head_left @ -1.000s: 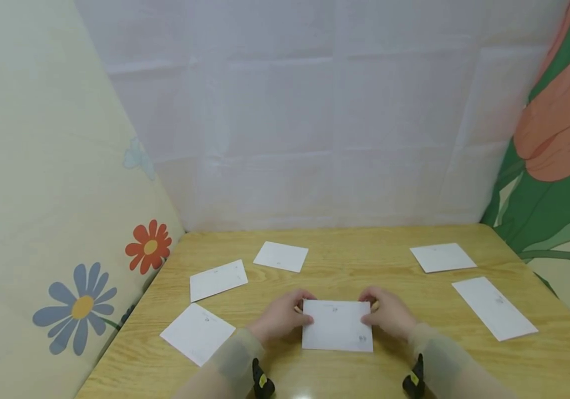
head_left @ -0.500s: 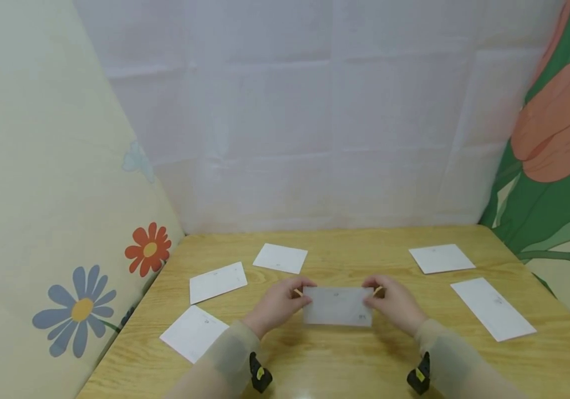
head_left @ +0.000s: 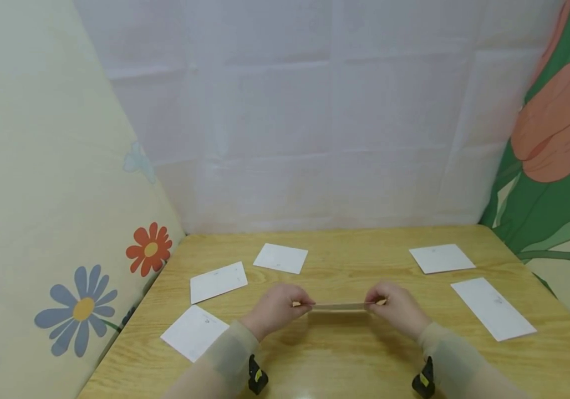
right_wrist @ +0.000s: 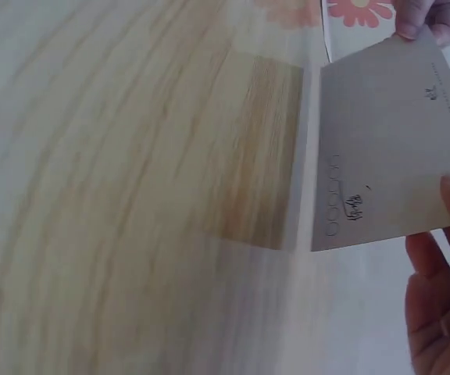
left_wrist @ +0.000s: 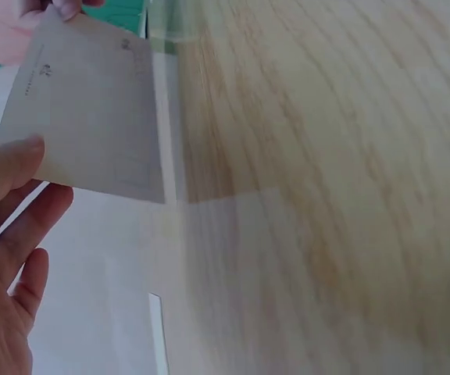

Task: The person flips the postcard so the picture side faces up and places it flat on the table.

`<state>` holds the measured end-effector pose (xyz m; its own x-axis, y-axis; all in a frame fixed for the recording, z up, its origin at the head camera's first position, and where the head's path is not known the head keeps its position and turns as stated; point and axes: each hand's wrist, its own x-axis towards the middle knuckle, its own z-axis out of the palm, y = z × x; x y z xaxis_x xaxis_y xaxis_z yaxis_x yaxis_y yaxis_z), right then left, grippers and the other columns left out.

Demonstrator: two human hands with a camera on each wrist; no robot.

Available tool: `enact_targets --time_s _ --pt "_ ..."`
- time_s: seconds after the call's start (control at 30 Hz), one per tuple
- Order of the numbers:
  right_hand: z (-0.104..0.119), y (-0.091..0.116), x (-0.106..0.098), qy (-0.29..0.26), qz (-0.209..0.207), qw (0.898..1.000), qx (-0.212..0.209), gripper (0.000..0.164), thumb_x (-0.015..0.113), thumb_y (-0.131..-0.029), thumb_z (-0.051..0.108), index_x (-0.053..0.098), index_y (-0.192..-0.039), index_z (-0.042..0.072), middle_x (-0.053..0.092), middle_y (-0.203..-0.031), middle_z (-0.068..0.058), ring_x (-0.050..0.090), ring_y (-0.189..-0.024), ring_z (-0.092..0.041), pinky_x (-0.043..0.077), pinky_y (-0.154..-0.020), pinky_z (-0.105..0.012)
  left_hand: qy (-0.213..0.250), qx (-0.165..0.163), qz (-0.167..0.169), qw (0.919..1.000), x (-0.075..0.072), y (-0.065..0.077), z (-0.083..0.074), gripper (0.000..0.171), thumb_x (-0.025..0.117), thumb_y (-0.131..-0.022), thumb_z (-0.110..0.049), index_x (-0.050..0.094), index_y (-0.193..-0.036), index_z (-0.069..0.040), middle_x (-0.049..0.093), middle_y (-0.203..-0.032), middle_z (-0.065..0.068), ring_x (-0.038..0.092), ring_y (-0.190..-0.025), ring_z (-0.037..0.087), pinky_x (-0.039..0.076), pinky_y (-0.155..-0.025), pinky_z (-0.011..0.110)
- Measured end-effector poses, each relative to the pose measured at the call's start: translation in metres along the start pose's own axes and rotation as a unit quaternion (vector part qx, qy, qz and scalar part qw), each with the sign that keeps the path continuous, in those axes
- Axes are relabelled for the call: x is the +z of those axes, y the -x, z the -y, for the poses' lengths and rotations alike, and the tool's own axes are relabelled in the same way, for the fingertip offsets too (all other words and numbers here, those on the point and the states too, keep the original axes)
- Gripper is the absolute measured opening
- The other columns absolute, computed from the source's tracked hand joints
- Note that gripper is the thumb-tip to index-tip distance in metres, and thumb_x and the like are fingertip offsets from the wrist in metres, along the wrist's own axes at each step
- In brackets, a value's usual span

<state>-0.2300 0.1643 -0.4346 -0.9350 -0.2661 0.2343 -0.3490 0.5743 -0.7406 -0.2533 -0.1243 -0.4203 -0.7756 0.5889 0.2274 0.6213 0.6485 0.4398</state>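
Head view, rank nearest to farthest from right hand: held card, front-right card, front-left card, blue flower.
1. Held card: pinched by right hand.
2. Front-right card: lying flat, right side.
3. Front-left card: left side.
4. Blue flower: far left.

Between the far-left card and the far-right card there is room to pass over the bench; the white backdrop blocks the far edge, and the held card bars the near middle.
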Motion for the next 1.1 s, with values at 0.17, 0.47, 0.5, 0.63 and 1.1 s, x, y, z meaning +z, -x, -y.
enact_targets --time_s 0.17,0.47,0.5,0.63,1.1 --pt "-0.004 0.002 0.001 -0.045 0.033 0.998 0.042 0.008 0.074 -0.081 0.008 0.067 -0.081 0.01 0.062 -0.083 0.002 0.056 -0.082 -0.014 0.044 -0.075 -0.034 0.011 -0.011 0.027 0.9995 0.004 0.003 0.002 0.007 0.072 -0.086 -0.014 0.076 -0.089 -0.019 0.069 -0.09 -0.014 0.062 -0.089 0.005 0.051 -0.081 0.03" --pt "-0.006 0.012 0.004 -0.067 0.104 0.99 0.068 0.009 0.078 -0.077 0.011 0.069 -0.079 0.01 0.064 -0.088 0.001 0.054 -0.086 -0.017 0.041 -0.077 -0.037 -0.007 0.001 0.111 0.9938 0.012 0.009 0.001 0.006 0.075 -0.084 -0.025 0.078 -0.089 -0.024 0.067 -0.091 -0.016 0.058 -0.086 -0.001 0.048 -0.081 0.024" --pt "-0.007 0.013 0.004 -0.062 0.113 0.989 0.076 0.009 0.078 -0.077 0.011 0.069 -0.079 0.01 0.064 -0.088 0.001 0.054 -0.086 -0.017 0.041 -0.078 -0.037 -0.006 0.0 0.12 0.9927 0.013 0.01 0.0 0.007 0.075 -0.084 -0.026 0.078 -0.09 -0.024 0.067 -0.091 -0.016 0.058 -0.086 -0.002 0.048 -0.08 0.023" --pt "-0.011 0.015 0.007 -0.045 0.14 0.983 0.108 0.009 0.079 -0.077 0.012 0.07 -0.08 0.012 0.064 -0.089 0.002 0.054 -0.085 -0.017 0.042 -0.077 -0.036 -0.019 0.006 0.151 0.9883 0.018 0.014 0.0 0.011 0.074 -0.085 -0.028 0.078 -0.094 -0.024 0.066 -0.095 -0.018 0.058 -0.091 -0.002 0.047 -0.084 0.023" --pt "-0.014 0.021 0.009 0.142 0.163 0.976 -0.034 0.007 0.08 -0.076 0.02 0.075 -0.076 0.024 0.062 -0.079 0.018 0.05 -0.081 -0.008 0.042 -0.075 -0.035 -0.086 0.039 0.178 0.9794 0.025 0.018 -0.002 0.017 0.076 -0.083 -0.027 0.078 -0.098 -0.018 0.067 -0.103 -0.013 0.058 -0.1 0.002 0.045 -0.091 0.023"
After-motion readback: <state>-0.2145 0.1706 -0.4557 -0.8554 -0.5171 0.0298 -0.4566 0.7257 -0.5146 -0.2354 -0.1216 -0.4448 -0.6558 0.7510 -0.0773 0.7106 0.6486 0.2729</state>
